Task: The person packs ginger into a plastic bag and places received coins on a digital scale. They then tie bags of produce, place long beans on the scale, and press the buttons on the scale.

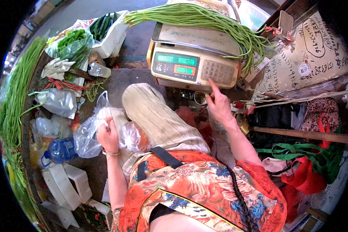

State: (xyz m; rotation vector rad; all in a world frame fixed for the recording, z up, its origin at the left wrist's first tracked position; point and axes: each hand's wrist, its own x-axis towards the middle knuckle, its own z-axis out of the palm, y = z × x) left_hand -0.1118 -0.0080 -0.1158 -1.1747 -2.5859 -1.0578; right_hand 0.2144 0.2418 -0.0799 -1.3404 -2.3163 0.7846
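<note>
My left hand (107,135) is closed on a clear plastic bag (88,141), above my left leg. Beside its wrist, a second knotted clear bag (133,136) with something orange-red inside rests near my lap. My right hand (220,104) stretches its index finger to the lower edge of the keypad on a digital scale (195,80); nothing shows in that hand. Green digits glow on the scale's displays. A bundle of long green beans (193,14) lies across the scale's metal pan, its ends hanging over the right side.
Long greens (17,100) line the left side. Behind them stand a white crate (116,40) with cucumbers and bagged leafy greens (71,42). A blue jug (62,150) and white foam pieces (62,185) sit at my left. A written-on board (282,73) and a red bag (305,176) are at right.
</note>
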